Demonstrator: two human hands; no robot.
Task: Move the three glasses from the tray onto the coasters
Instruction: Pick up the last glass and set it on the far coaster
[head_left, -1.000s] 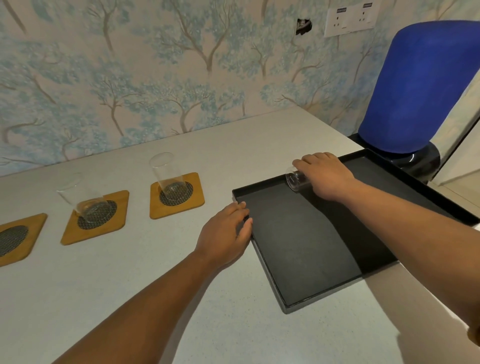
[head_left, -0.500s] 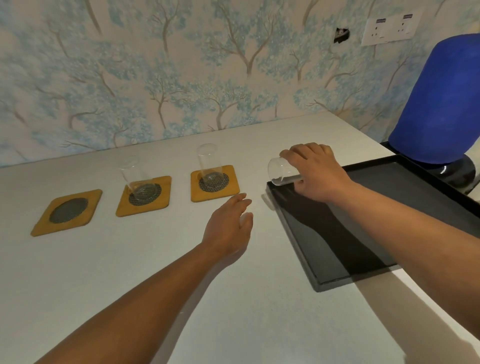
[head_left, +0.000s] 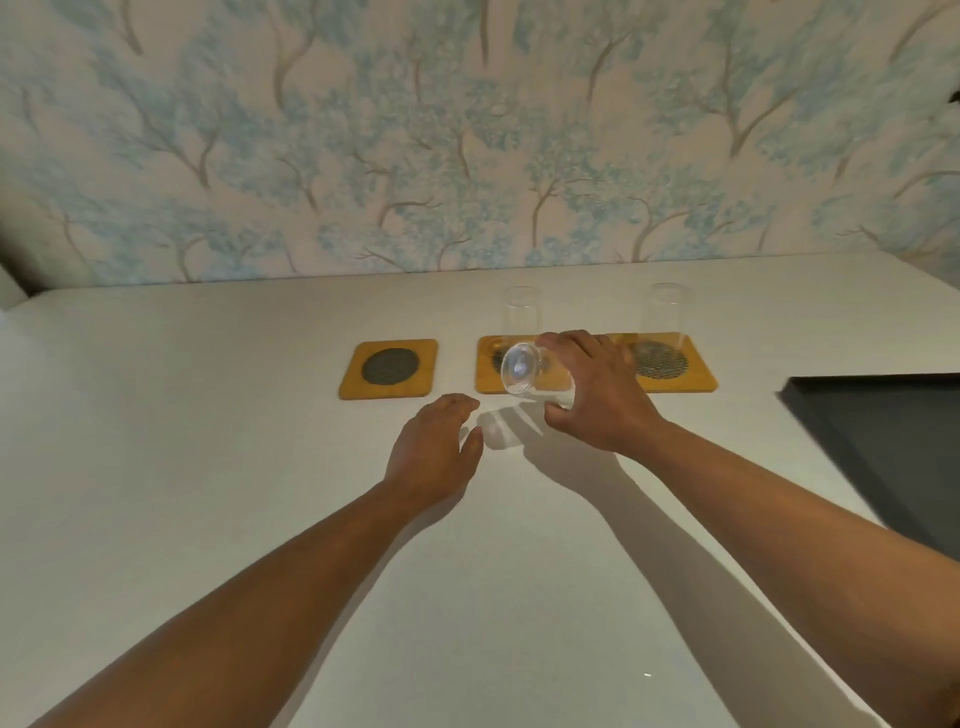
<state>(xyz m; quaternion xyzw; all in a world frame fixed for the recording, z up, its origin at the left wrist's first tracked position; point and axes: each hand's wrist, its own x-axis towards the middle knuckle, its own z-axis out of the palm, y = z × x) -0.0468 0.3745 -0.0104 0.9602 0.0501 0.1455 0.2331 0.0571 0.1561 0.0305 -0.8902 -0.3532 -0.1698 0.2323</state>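
Three wooden coasters with dark round centres lie in a row on the white table. The left coaster (head_left: 388, 368) is bare. A clear glass (head_left: 522, 312) stands on the middle coaster (head_left: 488, 379), and another glass (head_left: 664, 312) stands on the right coaster (head_left: 675, 371). My right hand (head_left: 597, 395) grips a third clear glass (head_left: 524, 371), tilted on its side above the table in front of the middle coaster. My left hand (head_left: 434, 452) hovers just left of it, fingers apart, holding nothing. The black tray (head_left: 893, 441) sits at the right edge.
The white table (head_left: 208, 467) runs back to a wall with blue tree-patterned wallpaper (head_left: 467, 145). The tray's near left corner lies close to my right forearm. The table's left end shows at the far left.
My right hand has carried the glass off the tray and leftward to in front of the middle coaster. My left hand left the tray's edge and moved left. The view swung left.
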